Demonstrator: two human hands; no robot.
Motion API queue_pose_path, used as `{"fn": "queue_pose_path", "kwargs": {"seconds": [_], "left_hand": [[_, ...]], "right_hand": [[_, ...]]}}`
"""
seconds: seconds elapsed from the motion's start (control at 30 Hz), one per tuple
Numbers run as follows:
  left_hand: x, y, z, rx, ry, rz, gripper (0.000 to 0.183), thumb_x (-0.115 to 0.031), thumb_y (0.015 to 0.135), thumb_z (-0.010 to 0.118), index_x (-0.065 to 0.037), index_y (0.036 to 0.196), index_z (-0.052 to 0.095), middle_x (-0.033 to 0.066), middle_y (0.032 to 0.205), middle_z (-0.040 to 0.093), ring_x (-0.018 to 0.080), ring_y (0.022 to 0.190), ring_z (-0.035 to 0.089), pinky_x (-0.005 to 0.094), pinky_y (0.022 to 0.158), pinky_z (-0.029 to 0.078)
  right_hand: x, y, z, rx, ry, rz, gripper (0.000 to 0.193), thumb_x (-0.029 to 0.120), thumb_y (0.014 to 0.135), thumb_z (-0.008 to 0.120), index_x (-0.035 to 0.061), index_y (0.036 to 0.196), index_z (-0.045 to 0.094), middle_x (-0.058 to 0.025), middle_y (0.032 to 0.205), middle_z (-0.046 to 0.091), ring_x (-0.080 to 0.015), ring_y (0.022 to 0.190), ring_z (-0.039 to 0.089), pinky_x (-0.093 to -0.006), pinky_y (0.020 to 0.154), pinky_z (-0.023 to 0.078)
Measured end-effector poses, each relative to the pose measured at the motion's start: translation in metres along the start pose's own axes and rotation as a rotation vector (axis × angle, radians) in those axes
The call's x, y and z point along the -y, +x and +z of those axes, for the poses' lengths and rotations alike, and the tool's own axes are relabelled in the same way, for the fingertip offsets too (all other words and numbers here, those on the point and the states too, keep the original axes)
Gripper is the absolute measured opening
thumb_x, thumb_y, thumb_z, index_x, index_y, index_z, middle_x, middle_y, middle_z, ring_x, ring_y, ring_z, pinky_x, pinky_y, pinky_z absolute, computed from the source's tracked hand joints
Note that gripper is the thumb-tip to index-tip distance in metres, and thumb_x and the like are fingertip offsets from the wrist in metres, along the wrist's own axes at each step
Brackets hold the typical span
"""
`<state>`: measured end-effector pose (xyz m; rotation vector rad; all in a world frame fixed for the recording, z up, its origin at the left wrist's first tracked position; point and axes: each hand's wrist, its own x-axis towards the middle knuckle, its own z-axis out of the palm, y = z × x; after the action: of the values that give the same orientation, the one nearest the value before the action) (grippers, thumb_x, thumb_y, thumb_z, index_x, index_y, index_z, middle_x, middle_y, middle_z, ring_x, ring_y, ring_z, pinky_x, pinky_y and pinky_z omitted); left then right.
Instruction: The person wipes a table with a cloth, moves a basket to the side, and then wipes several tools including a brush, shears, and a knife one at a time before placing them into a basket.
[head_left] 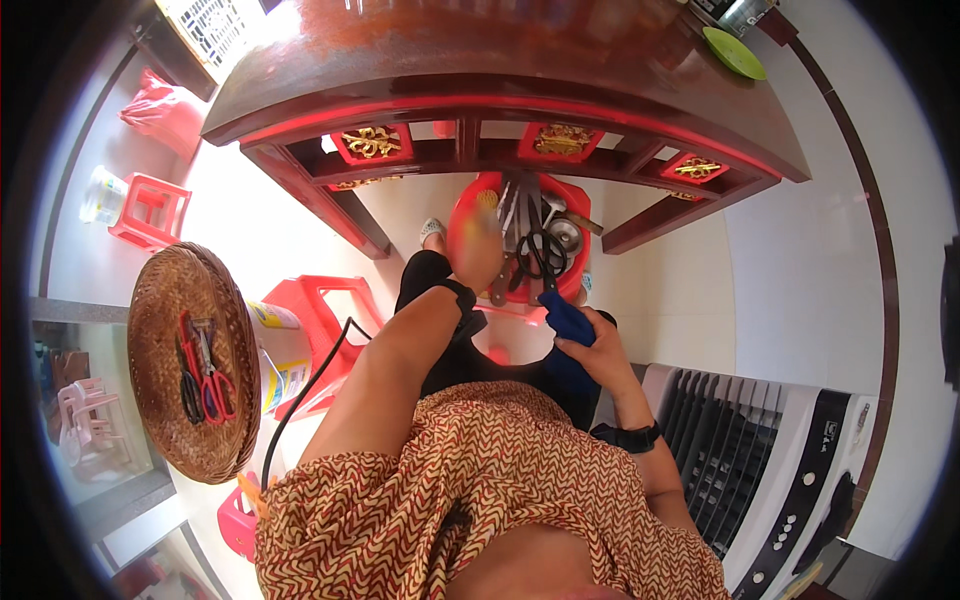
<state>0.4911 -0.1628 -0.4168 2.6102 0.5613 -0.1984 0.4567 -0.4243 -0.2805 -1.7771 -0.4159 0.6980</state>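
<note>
My right hand [600,352] is closed around a dark blue cloth [568,318]. Out of the top of that cloth comes a pair of scissors [541,254] with black loop handles, the lower part of its blades covered by the cloth. Smeared by motion, my left hand [480,255] is over the left side of a red basin [463,215]; its fingers cannot be made out. A yellow item [487,200] shows just beyond it. In the basin lie several knives [518,200], a round metal piece [567,235] and other metal utensils.
A dark red wooden table [480,60] with carved gold panels stands ahead. To my left, a woven tray [170,300] holding scissors [215,392] rests on a white bucket [278,345] beside a red stool [325,300]. An air cooler [720,440] stands at my right.
</note>
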Motion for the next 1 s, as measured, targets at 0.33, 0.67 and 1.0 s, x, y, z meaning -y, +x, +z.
{"fn": "queue_pose_path", "kwargs": {"seconds": [0.33,0.67,1.0], "left_hand": [[0.008,0.013,0.019,-0.609,0.773,0.424,0.040,-0.018,0.080,0.054,0.002,0.114,0.056,0.0229,0.120,0.054,0.0397,0.112,0.051,0.0480,0.092,0.040],[-0.009,-0.020,-0.037,-0.076,-0.254,0.062,0.023,-0.013,0.071,0.063,-0.003,0.091,0.058,0.0167,0.089,0.061,0.0293,0.080,0.062,0.0398,0.074,0.049],[-0.026,-0.107,-0.071,0.206,-1.196,0.179,0.033,-0.005,0.092,0.047,-0.004,0.124,0.039,0.0056,0.085,0.059,0.0079,0.058,0.049,0.0208,0.051,0.039]], "right_hand": [[0.006,0.002,0.001,0.046,0.031,0.018,0.050,0.008,0.074,0.072,-0.0018,0.119,0.054,-0.0069,0.104,0.064,-0.0121,0.093,0.059,-0.0256,0.086,0.045],[-0.012,-0.004,-0.010,-0.032,0.027,0.022,0.046,0.009,0.075,0.072,-0.0010,0.116,0.056,-0.0058,0.094,0.065,-0.0126,0.085,0.060,-0.0261,0.080,0.047],[-0.018,0.041,-0.023,-0.589,1.119,0.030,0.030,0.026,0.094,0.054,0.0021,0.112,0.053,-0.0106,0.091,0.063,-0.0255,0.086,0.063,-0.0372,0.077,0.053]]}}
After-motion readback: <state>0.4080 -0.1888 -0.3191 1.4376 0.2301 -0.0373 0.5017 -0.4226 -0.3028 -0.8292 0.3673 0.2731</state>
